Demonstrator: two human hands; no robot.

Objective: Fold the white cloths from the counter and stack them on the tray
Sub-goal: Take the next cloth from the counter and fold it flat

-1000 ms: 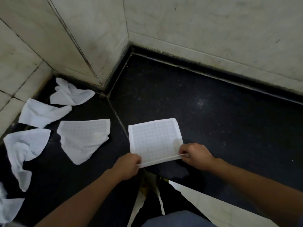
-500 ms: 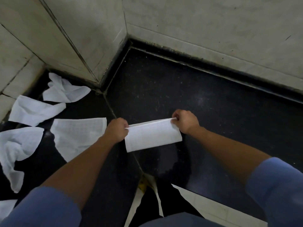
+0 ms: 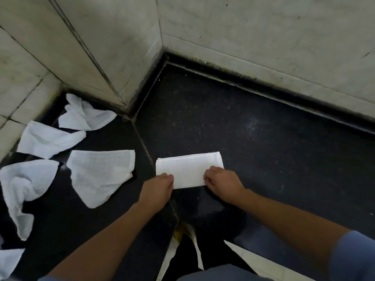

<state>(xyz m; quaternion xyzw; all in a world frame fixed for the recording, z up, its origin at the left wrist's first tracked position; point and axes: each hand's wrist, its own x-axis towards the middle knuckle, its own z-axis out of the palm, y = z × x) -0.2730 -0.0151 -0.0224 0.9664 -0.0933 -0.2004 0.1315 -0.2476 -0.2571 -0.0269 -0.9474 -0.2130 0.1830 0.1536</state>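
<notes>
Head view: both hands (image 3: 157, 187) (image 3: 222, 182) pinching folded cloth (image 3: 188, 171), loose cloths (image 3: 101, 171) crumpled leftward on black counter (image 3: 263, 159).

This looked like a kitchen or utility corner in a home or eatery. A dark speckled stone bench (image 3: 263, 159) ran into an inside corner, backed by pale marbled wall tiles (image 3: 263, 33) with grimy grout along the base (dark staining lined the joint). Several crumpled white cloths (image 3: 48, 138) lay loose on the slab, and pale floor tiles (image 3: 263, 262) showed below the bench's front edge.
</notes>
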